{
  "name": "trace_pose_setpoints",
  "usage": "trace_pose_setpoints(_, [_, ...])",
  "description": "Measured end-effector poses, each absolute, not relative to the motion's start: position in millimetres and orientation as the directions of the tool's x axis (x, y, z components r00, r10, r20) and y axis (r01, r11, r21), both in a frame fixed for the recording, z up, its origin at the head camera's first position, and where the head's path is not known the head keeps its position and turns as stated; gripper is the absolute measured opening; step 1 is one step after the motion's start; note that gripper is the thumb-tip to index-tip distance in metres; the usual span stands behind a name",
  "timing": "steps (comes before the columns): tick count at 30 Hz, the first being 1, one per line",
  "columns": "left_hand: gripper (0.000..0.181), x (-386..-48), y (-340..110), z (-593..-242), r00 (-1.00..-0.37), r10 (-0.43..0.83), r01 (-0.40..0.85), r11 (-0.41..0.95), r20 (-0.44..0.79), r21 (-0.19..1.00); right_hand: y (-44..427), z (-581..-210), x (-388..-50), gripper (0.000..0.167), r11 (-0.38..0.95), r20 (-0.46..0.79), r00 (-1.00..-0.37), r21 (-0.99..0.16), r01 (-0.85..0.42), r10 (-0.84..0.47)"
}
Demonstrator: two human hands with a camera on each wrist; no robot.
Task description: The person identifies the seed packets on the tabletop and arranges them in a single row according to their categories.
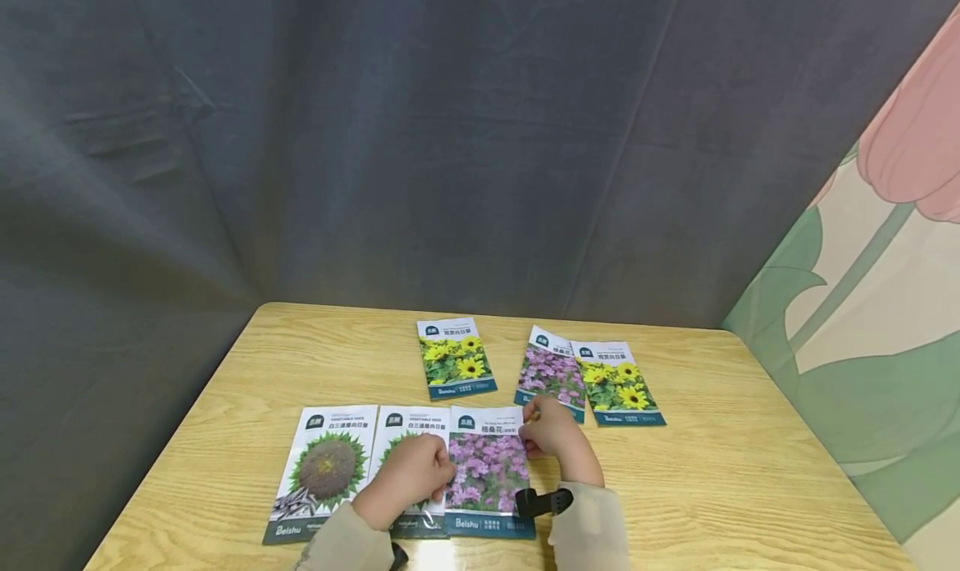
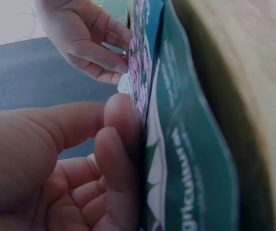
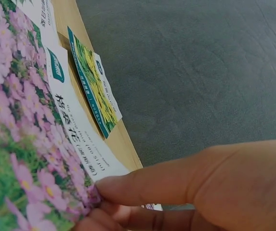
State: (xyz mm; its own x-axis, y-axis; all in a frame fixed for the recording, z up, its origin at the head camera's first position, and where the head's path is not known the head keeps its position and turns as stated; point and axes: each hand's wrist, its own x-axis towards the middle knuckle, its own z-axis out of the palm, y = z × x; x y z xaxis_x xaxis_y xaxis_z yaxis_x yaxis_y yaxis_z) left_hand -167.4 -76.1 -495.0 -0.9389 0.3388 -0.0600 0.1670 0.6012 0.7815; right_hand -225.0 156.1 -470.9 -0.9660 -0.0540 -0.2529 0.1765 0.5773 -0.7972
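A purple-flower seed packet [image 1: 487, 468] lies at the right end of a front row on the wooden table. My right hand [image 1: 557, 439] pinches its upper right edge between thumb and finger, plainly seen in the right wrist view. My left hand [image 1: 417, 469] is at its left edge, thumb and a bent finger [image 2: 112, 149] closed together there. That hand also covers part of the middle sunflower seed packet [image 1: 393, 422]. Left of it lies another sunflower seed packet [image 1: 327, 468], its edge close against the middle one.
Behind the row lies a yellow-flower seed packet [image 1: 455, 358]. Farther right, a second purple-flower packet [image 1: 551, 375] touches or slightly overlaps another yellow-flower packet [image 1: 618, 383]. A dark curtain [image 1: 480, 154] hangs behind the table [image 1: 735, 471]; a floral wall covering [image 1: 862, 346] is at the right.
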Motion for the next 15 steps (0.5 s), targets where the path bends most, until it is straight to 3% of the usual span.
trace_pose_setpoints(15, [0.024,-164.2,-74.0,-486.9,-0.941,0.337,0.210,0.654,-0.032,0.727,154.0,-468.7,-225.3,0.029,0.611,-0.252,-0.966,-0.773,0.170,-0.051])
